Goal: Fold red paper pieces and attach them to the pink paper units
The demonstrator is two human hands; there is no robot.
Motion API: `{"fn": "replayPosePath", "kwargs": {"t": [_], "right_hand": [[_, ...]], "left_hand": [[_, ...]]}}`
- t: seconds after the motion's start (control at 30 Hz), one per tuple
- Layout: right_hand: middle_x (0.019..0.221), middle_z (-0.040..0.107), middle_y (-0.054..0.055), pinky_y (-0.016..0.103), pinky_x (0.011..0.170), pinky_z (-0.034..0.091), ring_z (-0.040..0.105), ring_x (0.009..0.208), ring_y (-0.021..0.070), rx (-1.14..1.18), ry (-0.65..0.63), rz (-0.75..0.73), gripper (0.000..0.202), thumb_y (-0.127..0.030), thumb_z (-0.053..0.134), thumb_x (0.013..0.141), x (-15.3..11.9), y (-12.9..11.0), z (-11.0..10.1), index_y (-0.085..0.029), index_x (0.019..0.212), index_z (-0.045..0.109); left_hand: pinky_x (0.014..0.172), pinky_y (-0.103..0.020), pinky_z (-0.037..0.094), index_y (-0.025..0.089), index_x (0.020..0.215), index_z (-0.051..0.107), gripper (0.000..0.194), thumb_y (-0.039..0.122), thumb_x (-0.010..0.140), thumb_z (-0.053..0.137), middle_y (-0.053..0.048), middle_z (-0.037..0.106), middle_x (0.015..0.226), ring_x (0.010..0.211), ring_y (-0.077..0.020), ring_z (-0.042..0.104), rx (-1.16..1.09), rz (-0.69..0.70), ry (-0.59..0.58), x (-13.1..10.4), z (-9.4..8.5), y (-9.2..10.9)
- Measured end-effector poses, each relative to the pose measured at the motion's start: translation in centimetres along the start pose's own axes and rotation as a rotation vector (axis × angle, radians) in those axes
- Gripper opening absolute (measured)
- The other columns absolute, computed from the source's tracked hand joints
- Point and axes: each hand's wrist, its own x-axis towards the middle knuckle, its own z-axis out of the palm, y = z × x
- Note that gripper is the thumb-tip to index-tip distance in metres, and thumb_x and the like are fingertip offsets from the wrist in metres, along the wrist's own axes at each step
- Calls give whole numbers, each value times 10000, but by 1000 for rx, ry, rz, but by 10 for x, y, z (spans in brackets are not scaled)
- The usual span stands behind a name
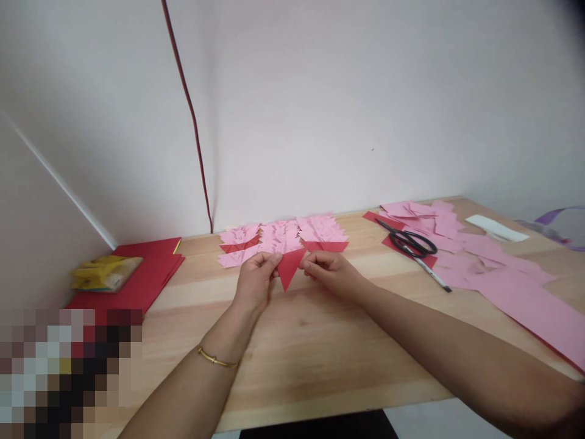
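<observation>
Between my hands, above the wooden table, is a folded triangle of red paper [289, 268], one point facing down. My left hand [256, 277] pinches its left corner between thumb and fingers. On the other side, my right hand [325, 273] has its fingers closed at the paper's upper right corner. Just beyond my hands lie rows of folded pink paper pieces [280, 235], with a few red ones among them, such as the red piece [326, 246] behind my right hand.
Black-handled scissors [411, 241] and a pen [432, 273] lie to the right, beside pink paper scraps [475, 250] and a white strip [496, 227]. Red paper sheets [150, 274] carry a yellow packet [107, 273] at left. A cable [194, 116] hangs down the wall.
</observation>
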Motion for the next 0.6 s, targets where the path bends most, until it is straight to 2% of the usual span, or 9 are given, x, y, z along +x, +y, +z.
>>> {"fn": "replayPosePath", "kwargs": {"t": [0.13,0.33,0.4,0.5,0.6], "right_hand": [[765,567,2,260,645,431,529,683,118,122,127,23,264,-445,593,783,3,3,0,-192,844,549],[925,591,64,296,697,472,566,817,162,-30,307,-28,346,-398,651,743,4,8,0,-198,992,517],[945,607,68,306,728,469,571,834,166,-93,249,-93,279,-367,632,765,3,6,0,-195,971,560],[880,643,49,310,753,460,585,821,164,-105,44,-160,171,-338,569,819,0,1,2,-195,889,632],[817,650,37,303,725,455,589,792,163,-51,-23,-100,191,-350,552,830,-1,1,2,-188,825,653]], "left_hand": [[544,-211,348,146,609,582,257,370,698,673,27,525,547,534,-84,450,221,92,-32,0,-4,5],[573,-224,363,151,655,606,224,350,757,600,12,557,612,591,-105,470,506,189,-145,-7,0,10],[572,-225,364,154,654,607,213,338,760,593,11,558,616,597,-110,472,544,216,-167,-9,2,12],[565,-225,364,158,656,617,213,341,761,592,10,558,603,590,-113,475,573,231,-190,-13,5,14],[553,-223,359,159,669,621,207,344,759,599,12,553,590,575,-110,469,574,218,-199,-13,5,14]]}}
